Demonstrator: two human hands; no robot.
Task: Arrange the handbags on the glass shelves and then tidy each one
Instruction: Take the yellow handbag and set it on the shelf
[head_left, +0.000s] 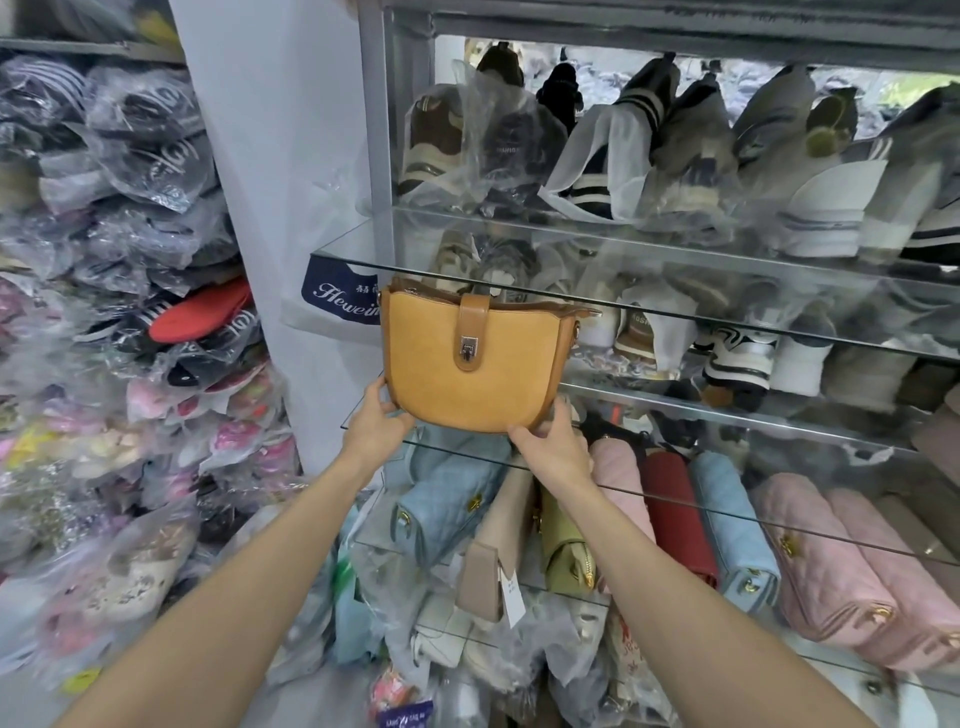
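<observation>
In the head view, a tan handbag (470, 364) was held upright at the front left end of a glass shelf (727, 499), its flap clasp turned toward the camera. The left hand (375, 427) was curled round its lower left corner and the right hand (551, 442) round its lower right edge, so the bag lay directly above both grips, its long axis running across the shelf. Neither hand was judged clearly nearer. The bag appeared matte, suede-like, round-bottomed, with smoother strap leather. Quilted handbags (727, 525) were seen below.
</observation>
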